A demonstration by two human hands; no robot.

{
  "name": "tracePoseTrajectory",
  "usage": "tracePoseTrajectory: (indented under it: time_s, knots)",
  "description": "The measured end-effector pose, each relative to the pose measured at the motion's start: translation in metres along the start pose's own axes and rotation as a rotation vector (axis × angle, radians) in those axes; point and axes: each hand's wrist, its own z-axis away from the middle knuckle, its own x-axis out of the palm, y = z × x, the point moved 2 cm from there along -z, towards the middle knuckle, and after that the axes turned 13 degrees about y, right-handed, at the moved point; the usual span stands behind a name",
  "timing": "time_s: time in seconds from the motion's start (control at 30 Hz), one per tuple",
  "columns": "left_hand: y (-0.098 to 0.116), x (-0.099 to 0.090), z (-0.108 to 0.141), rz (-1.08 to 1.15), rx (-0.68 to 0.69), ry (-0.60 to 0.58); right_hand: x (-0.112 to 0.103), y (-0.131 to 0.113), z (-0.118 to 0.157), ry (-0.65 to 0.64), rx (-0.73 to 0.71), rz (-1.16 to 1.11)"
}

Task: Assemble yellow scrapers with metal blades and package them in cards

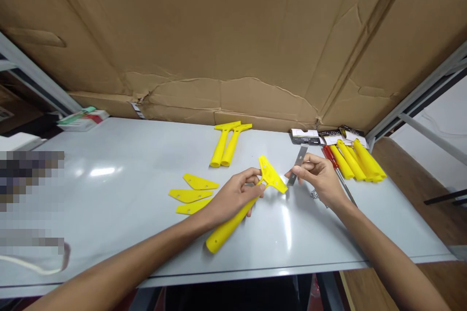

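Observation:
My left hand [239, 193] is closed round the neck of a yellow plastic scraper handle [229, 227], its wide head tilted up to the right. Between the thumb and fingers of my right hand [319, 177] is a flat metal scraper blade [300, 156] with holes in it, held upright just right of the scraper head and apart from it. Left of my left hand lie several flat yellow plates [193, 196] with holes, one partly hidden by that hand. Under my right hand is a small pile of screws [314, 195], partly covered.
Two yellow scraper handles [228, 148] lie at the back of the grey table [120, 204]. On the right are a red-handled screwdriver [330, 155], several yellow tubes [359, 163] and small black-and-white packets [305, 136]. Cardboard [219, 34] stands behind; a small box [83, 119] sits back left.

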Motion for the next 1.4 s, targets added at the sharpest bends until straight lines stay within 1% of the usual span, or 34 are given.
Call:
tracePoseTrajectory:
  time_s: [0.07, 0.17, 0.3, 0.53, 0.6, 0.7, 0.87, 1.03, 1.13, 1.3, 1.4]
  knots:
    - [-0.002, 0.001, 0.0, -0.015, -0.02, 0.0, 0.002, 0.001, 0.001, 0.03, -0.016, 0.009]
    - [-0.001, 0.001, 0.001, -0.035, -0.034, 0.004, 0.004, 0.005, 0.004, 0.032, 0.015, -0.036]
    - [0.003, 0.001, 0.001, -0.041, -0.033, 0.004, 0.009, 0.006, 0.008, -0.023, 0.058, -0.122]
    - [0.001, 0.001, 0.0, -0.053, -0.053, 0.0, 0.013, 0.002, 0.01, -0.113, -0.021, -0.101]
    - [0.0, 0.002, 0.0, -0.052, -0.056, -0.004, 0.014, 0.002, 0.011, -0.139, -0.001, -0.151]
    - [-0.001, 0.002, -0.001, -0.05, -0.061, 0.0, 0.016, 0.003, 0.013, -0.146, 0.04, -0.235]
    - [0.0, 0.002, 0.0, -0.049, -0.054, 0.007, 0.015, -0.001, 0.014, -0.181, 0.003, -0.162]
    - [-0.002, 0.001, -0.002, -0.04, -0.061, 0.004, 0.015, -0.006, 0.014, -0.228, -0.07, -0.122]
    - [-0.003, 0.002, -0.002, -0.032, -0.059, 0.004, 0.014, -0.006, 0.014, -0.193, -0.1, -0.086]
    - [-0.003, 0.003, -0.001, -0.033, -0.046, -0.001, 0.005, -0.002, 0.014, -0.02, -0.186, 0.085]
    - [-0.002, 0.004, 0.001, -0.036, -0.032, -0.003, 0.002, -0.002, 0.014, -0.016, -0.224, 0.134]
